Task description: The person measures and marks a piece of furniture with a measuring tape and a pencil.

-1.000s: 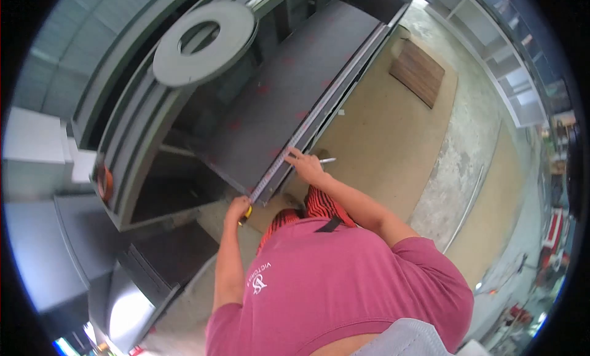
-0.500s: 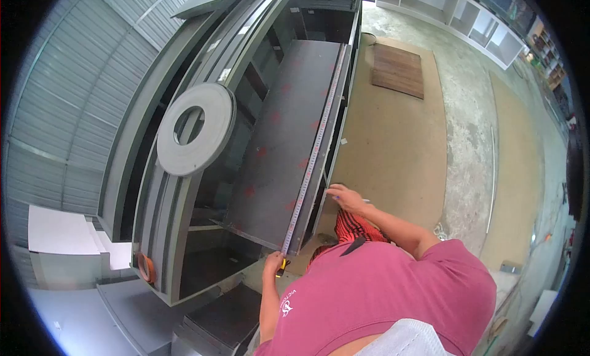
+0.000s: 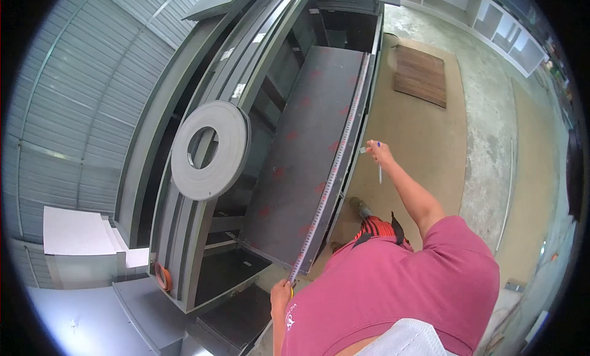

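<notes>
My left hand (image 3: 281, 293) is closed around a tape measure (image 3: 292, 291), whose yellow case is mostly hidden by the fingers. Its long pale blade (image 3: 327, 196) runs along the right edge of a dark grey board (image 3: 301, 147) with red marks. That board lies on top of an open dark cabinet frame (image 3: 203, 239). Over the floor to the right of the board, my right hand (image 3: 380, 152) is closed on a white pen (image 3: 380, 173) with a blue end. A small pale item shows at its fingertips, too small to name.
A large roll of grey edge banding (image 3: 230, 165) leans on the cabinet's left side, above an orange tape roll (image 3: 163, 276). A brown wooden panel (image 3: 420, 75) lies on the tan floor sheet (image 3: 424, 141). White shelving (image 3: 491, 24) stands at the far right.
My right hand has moved forward and away from the board's edge, bringing the pen into clearer view. My left hand has drawn slightly back with the tape measure. The whole view has shifted.
</notes>
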The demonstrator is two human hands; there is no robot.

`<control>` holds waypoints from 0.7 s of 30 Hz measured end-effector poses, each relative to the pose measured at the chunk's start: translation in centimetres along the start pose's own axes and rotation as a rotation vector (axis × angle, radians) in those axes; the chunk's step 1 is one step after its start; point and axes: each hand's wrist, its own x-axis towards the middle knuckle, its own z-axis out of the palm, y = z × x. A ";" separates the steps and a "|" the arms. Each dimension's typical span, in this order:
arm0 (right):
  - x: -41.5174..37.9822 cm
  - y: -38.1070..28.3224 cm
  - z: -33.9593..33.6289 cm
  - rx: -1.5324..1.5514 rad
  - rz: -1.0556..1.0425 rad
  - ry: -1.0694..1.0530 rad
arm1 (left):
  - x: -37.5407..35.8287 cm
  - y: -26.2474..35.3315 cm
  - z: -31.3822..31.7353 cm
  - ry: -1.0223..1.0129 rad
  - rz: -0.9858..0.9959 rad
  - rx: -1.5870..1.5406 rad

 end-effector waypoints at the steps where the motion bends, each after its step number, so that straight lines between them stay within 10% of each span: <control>1: 1.5 -0.6 0.5 0.124 0.047 0.002 | -0.5 0.2 0.0 0.005 -0.017 -0.006; 14: 10.4 -4.0 3.5 0.458 0.251 -0.222 | -7.3 6.5 4.1 0.084 -0.295 0.000; 21: 23.8 -4.2 -0.4 -0.235 0.084 -0.465 | -5.5 9.0 7.2 0.243 -0.216 -0.096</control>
